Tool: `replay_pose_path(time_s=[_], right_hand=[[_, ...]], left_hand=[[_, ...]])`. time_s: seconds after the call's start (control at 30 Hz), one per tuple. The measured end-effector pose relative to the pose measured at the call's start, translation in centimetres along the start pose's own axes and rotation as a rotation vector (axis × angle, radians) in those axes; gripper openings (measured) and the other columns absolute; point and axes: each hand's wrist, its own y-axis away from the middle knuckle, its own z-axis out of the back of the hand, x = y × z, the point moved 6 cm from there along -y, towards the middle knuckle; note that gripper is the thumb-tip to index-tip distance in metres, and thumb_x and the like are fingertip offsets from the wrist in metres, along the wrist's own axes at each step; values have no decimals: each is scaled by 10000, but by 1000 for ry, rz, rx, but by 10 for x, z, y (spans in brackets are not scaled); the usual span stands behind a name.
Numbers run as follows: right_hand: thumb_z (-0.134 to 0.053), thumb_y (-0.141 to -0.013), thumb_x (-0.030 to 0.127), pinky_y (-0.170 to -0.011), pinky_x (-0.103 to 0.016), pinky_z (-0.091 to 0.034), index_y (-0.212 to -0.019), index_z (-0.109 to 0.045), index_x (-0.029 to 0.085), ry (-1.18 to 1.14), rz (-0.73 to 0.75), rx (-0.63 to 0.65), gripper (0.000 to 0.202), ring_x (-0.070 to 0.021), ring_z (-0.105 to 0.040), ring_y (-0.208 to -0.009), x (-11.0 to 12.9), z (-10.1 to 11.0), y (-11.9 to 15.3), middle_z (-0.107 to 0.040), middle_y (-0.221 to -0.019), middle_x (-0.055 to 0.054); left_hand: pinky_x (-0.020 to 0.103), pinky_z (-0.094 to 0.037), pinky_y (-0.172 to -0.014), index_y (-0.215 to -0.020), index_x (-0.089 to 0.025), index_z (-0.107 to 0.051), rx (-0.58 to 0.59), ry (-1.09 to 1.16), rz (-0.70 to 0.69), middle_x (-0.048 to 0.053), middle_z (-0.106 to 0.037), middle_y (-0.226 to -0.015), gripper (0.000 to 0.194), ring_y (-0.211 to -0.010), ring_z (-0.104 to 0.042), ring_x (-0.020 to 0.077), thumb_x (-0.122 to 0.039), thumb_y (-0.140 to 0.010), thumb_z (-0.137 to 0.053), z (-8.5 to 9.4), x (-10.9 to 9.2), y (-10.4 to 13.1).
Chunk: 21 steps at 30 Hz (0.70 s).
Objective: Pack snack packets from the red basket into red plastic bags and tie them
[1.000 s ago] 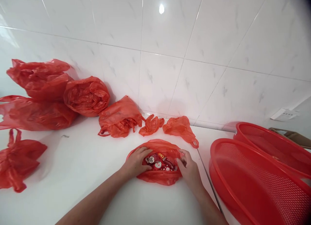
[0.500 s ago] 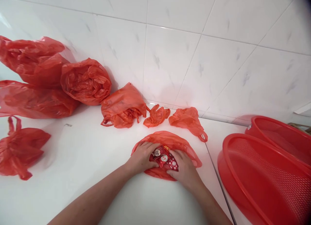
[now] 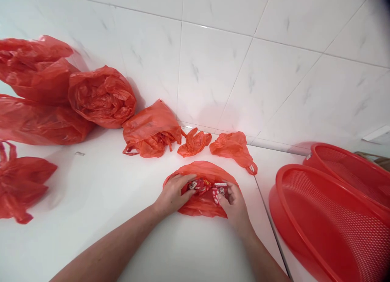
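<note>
An open red plastic bag (image 3: pixel 198 209) lies on the white table with small red packets in it. My left hand (image 3: pixel 174 194) reaches over the bag's left side, thumb and fingers closed on a dark red packet (image 3: pixel 196 185) with a white label. On the right side, my right hand (image 3: pixel 236 204) pinches red-and-white packets (image 3: pixel 219 190) between thumb and fingers. Between the hands, a red packet with yellow lettering (image 3: pixel 206 183) shows inside the bag.
Crumpled red bags (image 3: pixel 150 129) line the tiled wall, with larger full ones (image 3: pixel 102 97) at the left. A knotted red bag (image 3: pixel 24 184) sits at the left edge. Red mesh baskets (image 3: pixel 307 217) stand at the right.
My hands have moved apart slightly. The packets that were bunched together are now split between them, and the yellow-lettered packet shows more. The view has shifted slightly.
</note>
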Motion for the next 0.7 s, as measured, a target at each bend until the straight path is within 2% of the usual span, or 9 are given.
replay_pose_path(time_s=[0.1, 0.3, 0.43, 0.53, 0.63, 0.7], right_hand=[[-586, -788, 355, -801, -361, -523, -1074, -531, 213, -254, -122, 49, 325, -211, -636, -937, -5, -4, -1, -664, -1037, -62], [-634, -768, 354, -817, -362, -512, -1052, -539, 222, -382, -162, 61, 328, -202, -638, -934, -11, -4, -3, -674, -1027, -47], [-616, -786, 384, -844, -380, -510, -1096, -528, 220, -366, -132, 56, 362, -213, -631, -967, -10, -4, -3, -662, -1074, -66], [-589, -800, 417, -905, -389, -486, -1160, -508, 234, -293, -78, 48, 411, -218, -592, -1065, -7, -1, -3, -622, -1181, -70], [-591, -786, 426, -967, -386, -449, -1153, -530, 240, -159, -53, -31, 416, -217, -541, -1150, -10, 6, -4, -592, -1238, -65], [-590, -777, 402, -979, -396, -443, -1106, -559, 237, -96, -32, -99, 370, -218, -549, -1139, -11, 11, -5, -604, -1214, -64]], left_hand=[[363, -479, -914, -1248, -246, -516, -8, 27, 6, 31, -659, -1122, 402, -1017, -607, 199, -246, -846, -509, -1, 0, 1], [339, -508, -899, -1289, -255, -478, -5, 107, 55, 22, -652, -1159, 428, -1052, -616, 185, -211, -865, -446, -4, 6, 2], [337, -507, -900, -1289, -250, -470, -14, 95, 55, 25, -670, -1104, 427, -1020, -626, 178, -205, -865, -466, -4, 8, 3], [344, -505, -893, -1278, -252, -476, -24, 70, 26, 30, -674, -1070, 419, -985, -630, 180, -228, -861, -507, -3, 5, 3], [357, -508, -865, -1261, -245, -487, -42, 28, 2, 37, -674, -1044, 418, -956, -626, 192, -236, -848, -545, -2, 3, 2], [360, -509, -842, -1244, -233, -497, -54, 6, -14, 39, -674, -1014, 411, -928, -623, 195, -227, -838, -563, -1, 2, 2]])
